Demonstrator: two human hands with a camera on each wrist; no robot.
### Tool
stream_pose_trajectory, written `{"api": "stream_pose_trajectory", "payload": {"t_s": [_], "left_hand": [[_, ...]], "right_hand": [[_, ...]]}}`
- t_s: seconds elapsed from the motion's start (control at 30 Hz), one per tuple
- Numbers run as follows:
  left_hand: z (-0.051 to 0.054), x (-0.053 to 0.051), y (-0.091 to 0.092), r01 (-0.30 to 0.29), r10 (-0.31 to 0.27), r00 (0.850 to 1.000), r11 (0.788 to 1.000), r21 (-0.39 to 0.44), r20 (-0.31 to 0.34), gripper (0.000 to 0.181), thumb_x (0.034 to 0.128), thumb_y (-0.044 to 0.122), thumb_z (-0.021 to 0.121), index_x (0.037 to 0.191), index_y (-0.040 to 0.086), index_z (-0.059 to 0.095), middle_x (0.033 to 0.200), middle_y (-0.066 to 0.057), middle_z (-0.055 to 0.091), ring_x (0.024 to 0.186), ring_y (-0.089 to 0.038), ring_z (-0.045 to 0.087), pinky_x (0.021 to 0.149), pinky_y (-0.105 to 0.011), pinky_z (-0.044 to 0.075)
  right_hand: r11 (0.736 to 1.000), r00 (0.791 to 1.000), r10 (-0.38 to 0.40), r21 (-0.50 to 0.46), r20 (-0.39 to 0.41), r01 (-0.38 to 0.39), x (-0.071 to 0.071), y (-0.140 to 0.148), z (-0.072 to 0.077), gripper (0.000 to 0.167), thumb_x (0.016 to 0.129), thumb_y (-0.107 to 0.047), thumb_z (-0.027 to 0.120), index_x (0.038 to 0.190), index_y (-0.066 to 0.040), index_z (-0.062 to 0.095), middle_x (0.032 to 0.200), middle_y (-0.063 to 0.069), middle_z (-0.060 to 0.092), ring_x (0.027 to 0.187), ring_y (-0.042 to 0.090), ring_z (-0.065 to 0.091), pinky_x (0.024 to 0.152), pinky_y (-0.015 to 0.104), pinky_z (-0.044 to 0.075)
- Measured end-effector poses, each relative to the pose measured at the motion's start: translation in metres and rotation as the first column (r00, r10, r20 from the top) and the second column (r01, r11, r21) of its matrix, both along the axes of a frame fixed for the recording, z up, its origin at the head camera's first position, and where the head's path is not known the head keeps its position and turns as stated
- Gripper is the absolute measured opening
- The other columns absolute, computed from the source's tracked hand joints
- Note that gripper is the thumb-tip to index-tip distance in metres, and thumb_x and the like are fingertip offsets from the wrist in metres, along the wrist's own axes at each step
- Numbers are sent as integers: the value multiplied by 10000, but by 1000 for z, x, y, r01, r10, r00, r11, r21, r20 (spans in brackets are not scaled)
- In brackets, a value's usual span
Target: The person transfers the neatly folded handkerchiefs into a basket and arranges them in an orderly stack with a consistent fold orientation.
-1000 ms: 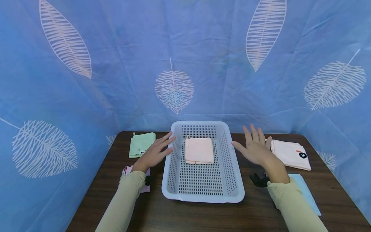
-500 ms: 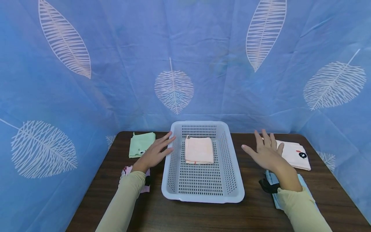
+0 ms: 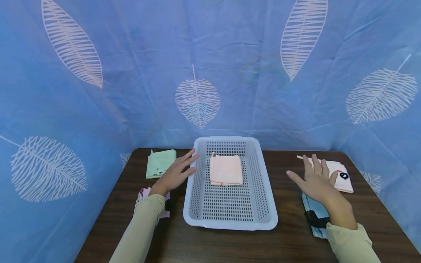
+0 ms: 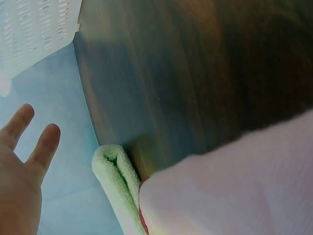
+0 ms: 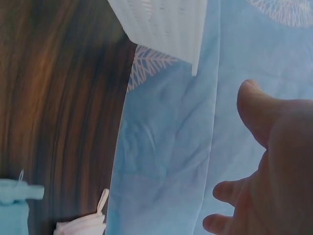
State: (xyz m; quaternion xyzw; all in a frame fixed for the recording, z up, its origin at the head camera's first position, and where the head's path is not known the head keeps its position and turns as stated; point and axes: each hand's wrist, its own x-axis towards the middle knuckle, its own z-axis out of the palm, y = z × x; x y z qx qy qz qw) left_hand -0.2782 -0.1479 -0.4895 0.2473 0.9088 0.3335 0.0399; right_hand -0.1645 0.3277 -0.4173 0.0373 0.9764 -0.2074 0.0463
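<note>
A light blue perforated plastic basket (image 3: 230, 223) stands mid-table with a folded pale pink towel (image 3: 226, 170) inside. Beside its left rim, my left hand (image 3: 175, 173) has its fingers spread; whether they touch the rim I cannot tell. Under and behind that arm lie a folded green towel (image 3: 160, 163) and a pink-purple towel (image 3: 164, 214), partly hidden. To the basket's right, my right hand (image 3: 319, 182) hovers with straight fingers, holding nothing. Below it are a folded white towel (image 3: 345, 186) with an eye pattern and a folded blue towel (image 3: 310, 204), both partly covered by the hand and wrist.
A dark wooden table (image 3: 243, 248) bears everything. Blue curtains (image 3: 227, 106) with white leaf prints hang close behind it and along both sides. A black strap (image 3: 316, 220) is on the right wrist.
My right hand has moved right, away from the basket's rim and over towards the white and blue towels. The left hand and basket keep their places.
</note>
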Motion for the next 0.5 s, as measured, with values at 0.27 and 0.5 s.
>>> {"api": "stream_pose_trajectory", "payload": {"t_s": [0.27, 0.5], "left_hand": [[-1, 0, 1, -3, 3, 1000, 1000, 6, 2, 581, 1035, 599, 435, 1581, 466, 290, 1718, 181, 130, 1596, -326, 171, 1214, -714, 185], [-3, -1, 0, -4, 4, 1000, 1000, 6, -3, 576, 1036, 607, 421, 1579, 485, 273, 1707, 230, 106, 1598, -320, 167, 1226, -698, 180]], "right_hand": [[999, 999, -44, 24, 28, 43, 13, 21, -2, 1090, 981, -727, 354, 1594, 73, -63, 1586, 438, -168, 1429, 688, -198, 992, 891, -152], [997, 994, -80, 16, 74, 79, 19, 33, -5, 1114, 974, -741, 350, 1581, 95, -65, 1566, 459, -175, 1411, 704, -197, 975, 906, -129]]}}
